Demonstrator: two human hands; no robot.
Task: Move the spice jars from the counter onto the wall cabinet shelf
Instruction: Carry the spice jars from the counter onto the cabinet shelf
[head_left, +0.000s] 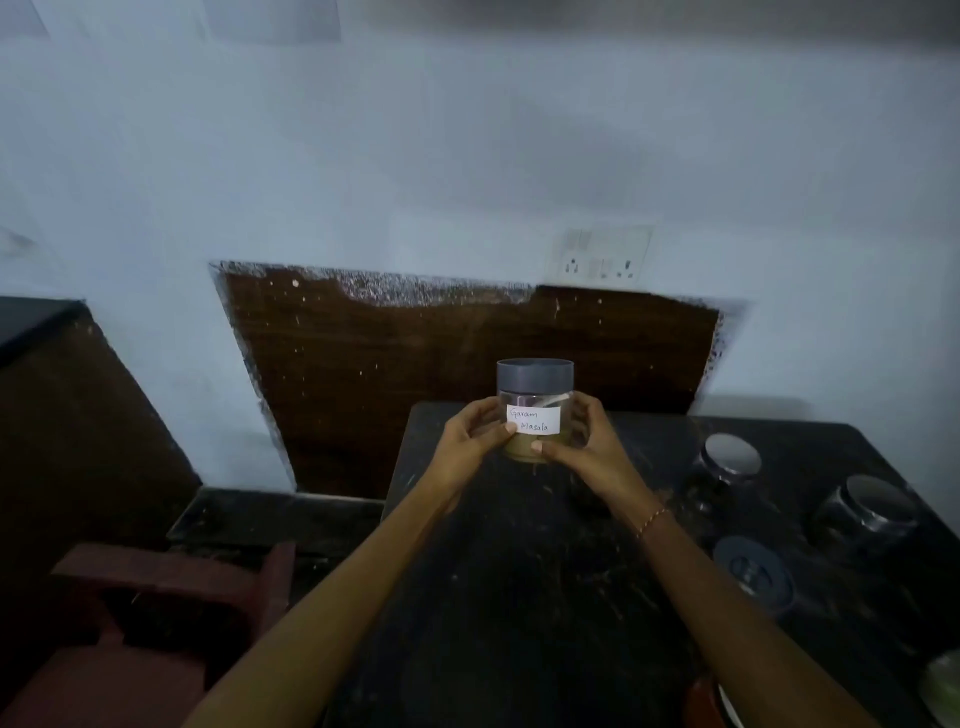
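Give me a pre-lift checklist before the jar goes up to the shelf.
1. Grip: left hand and right hand both hold the jar, fingers curled round its sides. Ok.
2. Lid: looks seated on the jar; tightness cannot tell.
3. Jar upright: label reads level, "Garam Masala". Ok.
4. Shelf: not in view, only a dark blurred edge at the top of the frame. Cannot tell.
5. Path upward: bare wall behind and above the jar, nothing seen in the way. Ok.
6. Other jars on the counter: off to the right, apart from both arms. Ok.
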